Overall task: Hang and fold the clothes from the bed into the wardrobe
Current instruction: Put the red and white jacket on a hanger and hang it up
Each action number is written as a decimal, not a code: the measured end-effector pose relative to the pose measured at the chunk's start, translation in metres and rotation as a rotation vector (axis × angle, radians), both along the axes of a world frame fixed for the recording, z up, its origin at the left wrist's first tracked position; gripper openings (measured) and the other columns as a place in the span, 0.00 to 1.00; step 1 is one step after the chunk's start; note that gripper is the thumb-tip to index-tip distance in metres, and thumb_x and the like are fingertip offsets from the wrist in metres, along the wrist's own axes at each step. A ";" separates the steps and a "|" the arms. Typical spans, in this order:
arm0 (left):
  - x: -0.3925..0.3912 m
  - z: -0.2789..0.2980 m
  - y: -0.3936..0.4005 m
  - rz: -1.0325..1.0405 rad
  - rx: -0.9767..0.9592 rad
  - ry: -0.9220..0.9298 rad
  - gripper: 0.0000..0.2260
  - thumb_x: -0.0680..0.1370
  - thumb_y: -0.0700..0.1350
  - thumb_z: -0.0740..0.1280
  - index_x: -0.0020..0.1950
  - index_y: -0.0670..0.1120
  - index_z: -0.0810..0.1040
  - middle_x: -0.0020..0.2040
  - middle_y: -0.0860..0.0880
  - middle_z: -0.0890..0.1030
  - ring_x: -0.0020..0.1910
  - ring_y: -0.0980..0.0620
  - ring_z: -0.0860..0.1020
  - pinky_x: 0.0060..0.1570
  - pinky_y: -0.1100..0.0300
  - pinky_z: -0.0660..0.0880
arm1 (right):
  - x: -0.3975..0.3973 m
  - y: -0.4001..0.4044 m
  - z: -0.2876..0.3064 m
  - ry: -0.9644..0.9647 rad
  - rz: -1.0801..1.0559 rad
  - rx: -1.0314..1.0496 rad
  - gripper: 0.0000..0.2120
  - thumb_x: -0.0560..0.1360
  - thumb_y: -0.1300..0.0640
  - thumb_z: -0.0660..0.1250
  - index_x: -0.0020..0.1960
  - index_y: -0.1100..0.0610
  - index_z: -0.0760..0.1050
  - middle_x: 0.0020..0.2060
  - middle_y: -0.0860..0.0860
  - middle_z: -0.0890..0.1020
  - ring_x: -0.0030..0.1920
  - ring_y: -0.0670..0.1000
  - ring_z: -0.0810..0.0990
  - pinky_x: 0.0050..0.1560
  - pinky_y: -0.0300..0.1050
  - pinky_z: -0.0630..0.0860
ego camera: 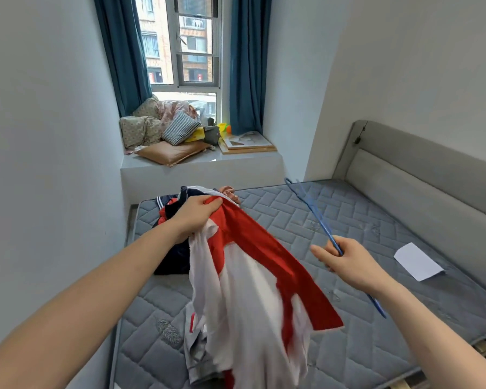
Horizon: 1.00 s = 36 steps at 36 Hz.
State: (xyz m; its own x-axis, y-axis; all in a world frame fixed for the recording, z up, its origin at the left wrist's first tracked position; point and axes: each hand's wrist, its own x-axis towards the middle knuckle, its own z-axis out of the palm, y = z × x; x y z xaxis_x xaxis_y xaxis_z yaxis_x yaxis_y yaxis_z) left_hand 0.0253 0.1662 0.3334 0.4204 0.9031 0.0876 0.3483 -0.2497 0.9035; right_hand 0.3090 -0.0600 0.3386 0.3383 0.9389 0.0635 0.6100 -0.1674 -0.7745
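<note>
1. Grey quilted mattress (306, 220) fills a small bedroom below a curtained window.
2. Left hand (192, 217) grips a red-and-white fabric garment (253, 276), which hangs below the fist.
3. Right hand (348, 265) pinches a thin blue wire hanger (319, 217) mid-frame.
4. Risk: the hanger's hook may snag the bunched cloth.

left grip (192, 217) clenched, arm outstretched; right grip (348, 265) pinching — raised

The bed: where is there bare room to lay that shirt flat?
Bare mattress lies between the clothes pile and the headboard, short of the white paper. The near-left corner is also bare. It is crowded at the far-left corner, under the pile.
</note>
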 end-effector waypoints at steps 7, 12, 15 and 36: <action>-0.005 0.000 0.013 0.115 0.195 0.276 0.18 0.79 0.53 0.68 0.32 0.49 0.73 0.28 0.53 0.73 0.32 0.54 0.72 0.34 0.58 0.67 | -0.011 -0.017 0.011 0.002 0.130 0.023 0.15 0.82 0.41 0.57 0.46 0.44 0.80 0.28 0.44 0.64 0.28 0.45 0.61 0.31 0.41 0.61; -0.015 -0.007 0.022 0.192 0.153 0.326 0.17 0.79 0.52 0.69 0.42 0.38 0.81 0.39 0.39 0.82 0.42 0.42 0.80 0.46 0.49 0.75 | -0.025 -0.024 0.022 -0.007 0.227 0.089 0.12 0.84 0.49 0.60 0.57 0.42 0.82 0.30 0.45 0.61 0.30 0.46 0.59 0.30 0.38 0.57; -0.021 -0.011 0.031 0.217 0.123 0.346 0.15 0.80 0.53 0.68 0.47 0.41 0.84 0.43 0.42 0.84 0.45 0.43 0.81 0.50 0.49 0.77 | -0.027 -0.028 0.025 -0.018 0.240 0.079 0.12 0.83 0.46 0.60 0.58 0.39 0.82 0.30 0.45 0.61 0.31 0.45 0.59 0.31 0.37 0.56; -0.017 0.029 0.028 0.129 0.258 0.306 0.08 0.80 0.54 0.69 0.48 0.53 0.85 0.43 0.52 0.82 0.45 0.51 0.78 0.47 0.57 0.70 | -0.025 -0.023 0.015 -0.053 0.236 0.027 0.13 0.82 0.42 0.60 0.53 0.37 0.84 0.29 0.49 0.59 0.31 0.51 0.58 0.32 0.39 0.58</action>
State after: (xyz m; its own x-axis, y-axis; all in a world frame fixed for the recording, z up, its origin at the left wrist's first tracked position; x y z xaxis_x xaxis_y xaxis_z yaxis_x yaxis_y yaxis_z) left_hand 0.0083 0.1941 0.3626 0.3475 0.9147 0.2063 0.6343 -0.3913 0.6667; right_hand 0.2841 -0.0828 0.3541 0.1055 0.9892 0.1020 0.6700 0.0051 -0.7424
